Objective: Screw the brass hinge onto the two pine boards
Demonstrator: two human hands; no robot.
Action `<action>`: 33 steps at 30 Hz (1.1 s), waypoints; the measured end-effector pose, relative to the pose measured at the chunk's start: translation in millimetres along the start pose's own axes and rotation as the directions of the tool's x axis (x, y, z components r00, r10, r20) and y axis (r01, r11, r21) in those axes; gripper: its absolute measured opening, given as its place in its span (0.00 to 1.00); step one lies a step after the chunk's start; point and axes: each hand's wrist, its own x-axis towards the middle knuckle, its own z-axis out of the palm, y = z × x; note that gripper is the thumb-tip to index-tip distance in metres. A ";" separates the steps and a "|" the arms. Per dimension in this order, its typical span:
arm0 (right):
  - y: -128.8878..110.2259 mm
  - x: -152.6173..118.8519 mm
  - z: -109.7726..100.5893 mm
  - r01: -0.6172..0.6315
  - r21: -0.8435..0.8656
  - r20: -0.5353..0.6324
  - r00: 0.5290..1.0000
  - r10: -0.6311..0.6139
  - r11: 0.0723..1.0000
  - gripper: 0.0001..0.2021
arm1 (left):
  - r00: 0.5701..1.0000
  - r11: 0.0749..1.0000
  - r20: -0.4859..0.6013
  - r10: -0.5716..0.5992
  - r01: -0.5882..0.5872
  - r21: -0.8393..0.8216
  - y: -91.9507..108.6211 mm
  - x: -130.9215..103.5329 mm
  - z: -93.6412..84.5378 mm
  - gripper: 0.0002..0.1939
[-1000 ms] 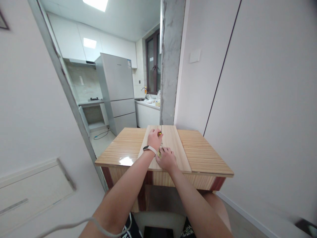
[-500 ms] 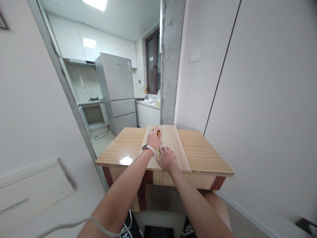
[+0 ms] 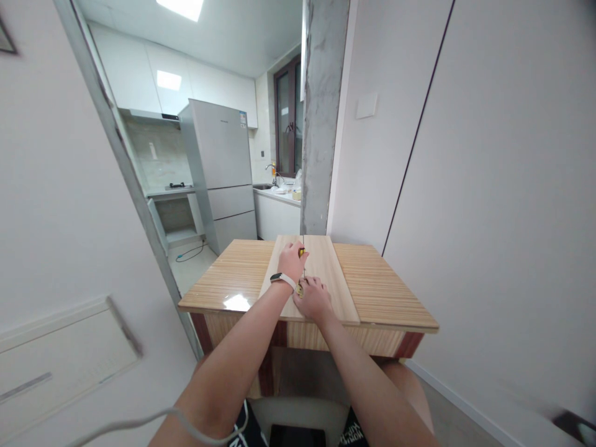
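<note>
My left hand (image 3: 292, 261), with a pale-banded watch on its wrist, is closed around what looks like a screwdriver (image 3: 302, 252) with a yellow-and-black handle. A thin dark shaft points down from it toward my right hand (image 3: 315, 298). That hand rests low on the pale wooden board (image 3: 342, 292), its fingers bent around a small yellowish piece with dark marks (image 3: 299, 290). The piece is mostly covered, so its kind is unclear. Whether the shaft touches it I cannot make out.
Under the board stands a striped wooden table (image 3: 386, 285). Behind it are a grey pillar (image 3: 321, 124) and a kitchen with a fridge (image 3: 223, 146) and a sink counter (image 3: 279, 214). A white wall (image 3: 503, 186) rises on the right. A pale cable (image 3: 153, 417) crosses near my left arm.
My left hand has shifted slightly right and turned at the wrist, so the watch face shows more. The yellow-and-black handle has moved a little with it. My right hand stays in place.
</note>
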 end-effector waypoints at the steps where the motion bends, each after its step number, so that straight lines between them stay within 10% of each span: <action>1: 0.3 -0.1 0.3 0.004 -0.001 -0.004 1.000 -0.004 1.000 0.25 | 1.000 1.000 0.002 -0.004 0.004 0.001 -0.1 0.2 -0.1 0.07; 33: 2.1 1.0 5.1 0.008 0.007 -0.010 1.000 -0.008 1.000 0.25 | 0.997 0.996 -0.020 -0.077 0.076 -0.053 -2.8 -2.2 3.5 0.12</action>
